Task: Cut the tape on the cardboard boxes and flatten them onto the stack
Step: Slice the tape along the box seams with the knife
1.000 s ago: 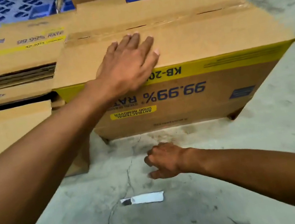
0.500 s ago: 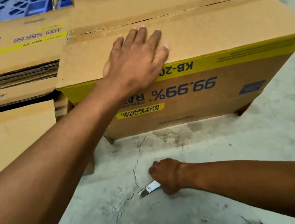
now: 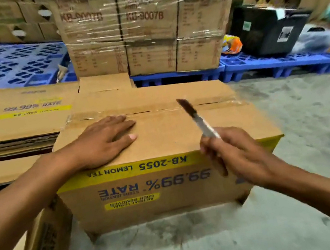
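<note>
At the far left, a brown cardboard box with dark side print point(image 3: 27, 248) stands on the grey concrete floor point(image 3: 295, 146). Behind it lies a stack of flattened brown cardboard sheets with a yellow stripe point(image 3: 15, 120), just beside the main box's left side, and beyond that spread blue plastic pallets point(image 3: 1, 65).

The left hand point(image 3: 105, 144) rests flat on the top of the large brown cardboard box with a yellow band reading KB-2055 LEMON TEA point(image 3: 149, 189), its fingers straight and spread, released, pressing the near flap. This box sits on the floor in the middle of the view, its print upside down. A strip of clear brown packing tape point(image 3: 152, 108) runs left to right along the seam of its top flaps, just past the left fingertips.

To the right, the right hand point(image 3: 238, 156) has its fingers clenched around the handle of a slim silver utility knife with a dark blade point(image 3: 197, 119), the blade tilted up and left, its tip over the tape; whether it touches is unclear.

Behind stand shrink-wrapped brown cartons marked KB-9007B point(image 3: 143, 29) on a pallet, and at the far right a black bin point(image 3: 268, 29).
</note>
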A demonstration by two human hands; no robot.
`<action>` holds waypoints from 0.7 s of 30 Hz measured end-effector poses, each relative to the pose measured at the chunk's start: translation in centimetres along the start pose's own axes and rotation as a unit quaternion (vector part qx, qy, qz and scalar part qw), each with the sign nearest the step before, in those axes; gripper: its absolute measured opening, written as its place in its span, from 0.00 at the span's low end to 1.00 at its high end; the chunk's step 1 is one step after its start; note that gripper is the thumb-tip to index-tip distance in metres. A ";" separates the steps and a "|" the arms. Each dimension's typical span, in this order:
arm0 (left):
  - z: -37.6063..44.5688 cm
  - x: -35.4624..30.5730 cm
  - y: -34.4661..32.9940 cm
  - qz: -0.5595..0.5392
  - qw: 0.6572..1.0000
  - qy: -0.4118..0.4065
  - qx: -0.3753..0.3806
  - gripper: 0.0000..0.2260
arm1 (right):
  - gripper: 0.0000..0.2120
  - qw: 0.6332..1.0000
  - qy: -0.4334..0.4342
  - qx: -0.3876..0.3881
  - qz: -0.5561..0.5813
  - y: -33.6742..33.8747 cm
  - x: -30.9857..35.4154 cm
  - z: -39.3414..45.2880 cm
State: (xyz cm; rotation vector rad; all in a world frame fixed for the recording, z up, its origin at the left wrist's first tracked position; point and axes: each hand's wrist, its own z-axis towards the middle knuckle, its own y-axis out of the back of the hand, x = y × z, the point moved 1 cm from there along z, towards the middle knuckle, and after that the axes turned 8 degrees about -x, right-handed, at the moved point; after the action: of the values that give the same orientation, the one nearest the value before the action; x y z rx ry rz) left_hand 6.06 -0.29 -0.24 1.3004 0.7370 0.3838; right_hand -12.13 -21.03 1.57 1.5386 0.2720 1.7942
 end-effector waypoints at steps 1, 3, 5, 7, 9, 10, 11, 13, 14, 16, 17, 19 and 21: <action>0.1 -0.4 0.0 0.008 1.000 0.000 -0.007 0.38 | 0.16 0.998 -0.028 -0.052 0.009 1.5 -0.2 1.2; 0.3 -1.3 -0.2 0.018 1.000 -0.005 -0.013 0.45 | 0.16 0.988 -0.055 -0.130 -0.066 4.4 -1.1 3.7; 0.3 -2.1 -0.4 0.016 1.000 -0.014 -0.007 0.49 | 0.17 0.966 -0.119 -0.179 -0.142 6.6 -3.3 5.7; 0.2 -2.4 -0.6 0.015 1.000 -0.024 -0.001 0.55 | 0.17 0.952 -0.213 -0.171 -0.139 7.3 -5.4 6.1; 0.1 -2.7 -0.3 0.013 1.000 -0.023 -0.002 0.56 | 0.17 0.939 -0.260 -0.173 -0.145 7.2 -6.6 5.5; 0.1 -2.9 -0.1 0.009 1.000 -0.023 -0.008 0.56 | 0.18 0.938 -0.258 -0.176 -0.155 6.9 -6.4 4.9; 0.0 -3.1 0.1 0.003 1.000 -0.022 -0.016 0.57 | 0.19 0.940 -0.249 -0.165 -0.163 6.7 -5.9 4.3; 0.1 -3.7 0.4 -0.012 0.999 -0.028 -0.027 0.57 | 0.18 0.957 -0.235 -0.101 -0.136 6.6 -4.0 2.7; 0.2 -4.3 0.4 -0.019 0.999 -0.033 -0.030 0.56 | 0.18 0.962 -0.234 -0.056 -0.127 6.6 -3.3 2.0; 0.5 -6.0 0.2 -0.020 0.998 -0.049 -0.021 0.48 | 0.18 0.961 -0.238 0.027 -0.141 6.8 -1.9 1.0; 0.7 -7.0 -0.2 -0.015 0.998 -0.060 -0.015 0.40 | 0.19 0.959 -0.243 0.053 -0.138 6.9 -1.6 0.9; 1.1 -9.0 -1.0 -0.013 0.997 -0.074 0.002 0.29 | 0.23 0.958 -0.248 0.081 -0.120 7.3 -1.7 0.8; 1.5 -10.6 -1.8 -0.009 0.996 -0.088 0.011 0.27 | 0.27 0.964 -0.231 0.060 -0.120 7.7 -2.4 1.4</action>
State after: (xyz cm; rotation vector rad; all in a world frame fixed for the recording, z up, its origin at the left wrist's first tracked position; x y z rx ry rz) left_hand -0.75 -8.61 1.03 1.3298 0.6047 0.2436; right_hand -13.90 -28.38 4.68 1.8699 0.3241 1.2097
